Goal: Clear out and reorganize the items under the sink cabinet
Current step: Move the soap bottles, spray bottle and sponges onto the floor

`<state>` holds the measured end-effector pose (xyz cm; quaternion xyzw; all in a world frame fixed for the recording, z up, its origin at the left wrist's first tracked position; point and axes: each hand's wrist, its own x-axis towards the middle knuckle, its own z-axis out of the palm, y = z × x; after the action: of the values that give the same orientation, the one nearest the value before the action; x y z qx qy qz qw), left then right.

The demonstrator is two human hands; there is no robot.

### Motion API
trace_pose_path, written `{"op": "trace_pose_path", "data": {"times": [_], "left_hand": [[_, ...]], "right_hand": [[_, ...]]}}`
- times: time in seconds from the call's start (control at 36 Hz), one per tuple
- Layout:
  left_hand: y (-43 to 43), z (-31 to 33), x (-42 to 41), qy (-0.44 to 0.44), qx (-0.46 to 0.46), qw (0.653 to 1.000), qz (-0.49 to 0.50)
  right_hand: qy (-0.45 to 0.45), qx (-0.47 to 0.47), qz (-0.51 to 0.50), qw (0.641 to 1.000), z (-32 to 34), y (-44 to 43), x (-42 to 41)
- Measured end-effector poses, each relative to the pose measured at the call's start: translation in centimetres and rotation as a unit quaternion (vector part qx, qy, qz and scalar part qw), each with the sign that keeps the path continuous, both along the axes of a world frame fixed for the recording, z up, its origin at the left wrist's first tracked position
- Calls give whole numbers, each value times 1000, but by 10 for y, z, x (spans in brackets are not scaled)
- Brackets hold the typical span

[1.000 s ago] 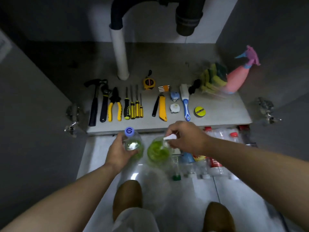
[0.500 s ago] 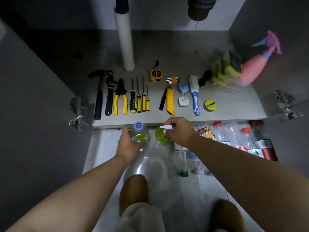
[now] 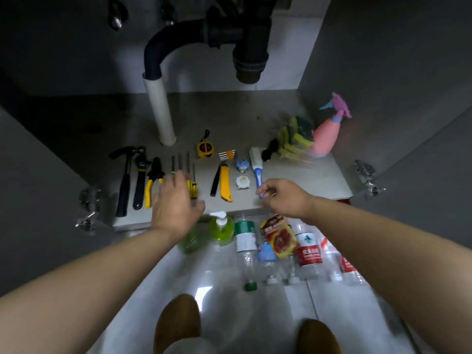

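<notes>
**Hidden and blurred parts**

The left hand (image 3: pixel 176 208) is blurred, and the handles of the screwdrivers (image 3: pixel 180 162) are covered by it. A green bottle (image 3: pixel 190 242) is half hidden under its wrist. The handle end of the brush (image 3: pixel 255 162) is masked by the right hand (image 3: pixel 283 198); contact cannot be judged.

1. The left forearm (image 3: pixel 84 274) and right forearm (image 3: pixel 383 241) are bare along their whole visible length, down to the wrists.
2. The left hand (image 3: pixel 176 208) and right hand (image 3: pixel 283 198) are bare too. The left one's fingers are smeared by blur.
3. The left shoe (image 3: pixel 178 325) and right shoe (image 3: pixel 318 338) are tan-brown with rounded, plain toes.
4. A bulge of pale fabric (image 3: pixel 189 347), greyish white, overlaps the left shoe's near end. Which garment it is cannot be told.
</notes>
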<state>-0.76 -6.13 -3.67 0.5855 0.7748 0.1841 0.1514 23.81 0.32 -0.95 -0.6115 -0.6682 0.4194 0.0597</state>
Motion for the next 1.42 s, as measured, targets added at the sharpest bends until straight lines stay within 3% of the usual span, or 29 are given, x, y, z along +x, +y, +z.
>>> {"op": "trace_pose_path", "data": {"times": [0.14,0.22,0.42,0.53,0.67,0.78,0.86,1.0,1.08,1.14,1.25,1.42], "left_hand": [[59,19,47,1,-61,993,-98],[90,10,74,-2,-84,986,-141],[116,-32,107,-25,-83,973,-215],[121,-51,117,-74,-65,972,-213],[119,-62,130,-134,-39,970,-199],[115,-62,140,-194,-24,960,-199],[113,-58,147,-262,-25,952,-158],[117,-47,161,-325,-10,935,-140],[122,-36,168,-359,22,924,-133],[126,-26,170,-383,34,914,-133],[128,-11,168,-420,59,898,-118],[127,-14,144,-363,49,928,-71]], "right_hand": [[-92,113,-1,989,23,43,47],[-136,167,-59,975,26,81,74],[-139,269,-155,940,35,169,117],[-153,280,-222,921,38,214,123],[-140,191,-245,940,27,238,129],[-180,246,-278,911,16,227,133],[-208,307,-261,891,21,209,131],[-267,442,-102,850,52,172,122],[-212,486,-60,846,78,152,109],[-168,472,-41,864,92,143,97],[-28,370,-43,928,99,134,74],[152,221,-44,962,70,128,58]]}}
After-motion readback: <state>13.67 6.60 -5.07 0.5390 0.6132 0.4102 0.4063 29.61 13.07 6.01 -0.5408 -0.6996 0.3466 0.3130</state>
